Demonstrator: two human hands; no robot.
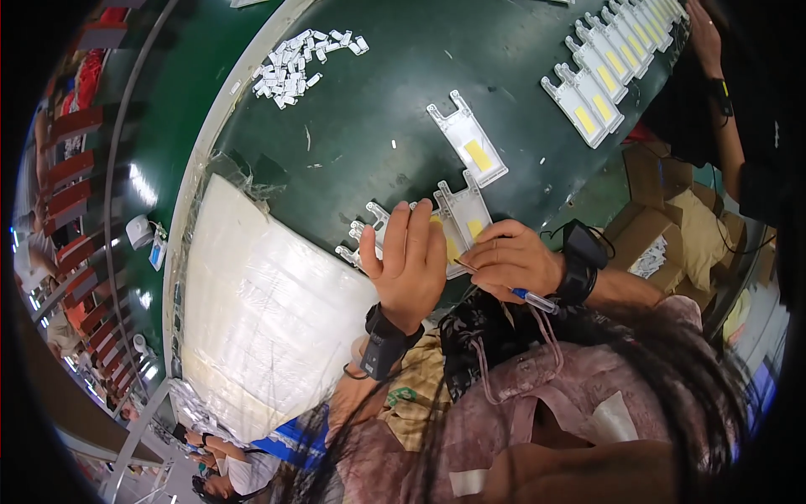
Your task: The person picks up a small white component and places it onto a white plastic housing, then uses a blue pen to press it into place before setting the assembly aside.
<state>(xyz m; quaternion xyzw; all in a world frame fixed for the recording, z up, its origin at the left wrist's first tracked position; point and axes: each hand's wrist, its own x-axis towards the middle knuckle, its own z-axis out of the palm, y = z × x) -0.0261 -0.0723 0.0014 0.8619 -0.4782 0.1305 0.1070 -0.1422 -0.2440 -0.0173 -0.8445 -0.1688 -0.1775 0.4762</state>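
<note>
My left hand (409, 265) lies with its fingers stretched out over a row of white plastic panels (378, 217), partly covering them. Closed in a pinch, my right hand (514, 262) holds a slim pen-like tool (535, 300) with a blue and clear end. The tool's thin tip points left, close to the near edge of a white panel with a yellow patch (463, 206). Whether the tip touches that panel, I cannot tell. Just beyond, another two-pronged white panel (467, 139) with a yellow patch lies flat on the dark green table.
A pile of small white pieces (290, 67) lies at the far left of the table (369, 109). Several overlapping panels (588, 105) line the far right, near another person's arm (709, 50). A film-wrapped pale board (260, 294) is at left; cardboard boxes (642, 223) stand at right.
</note>
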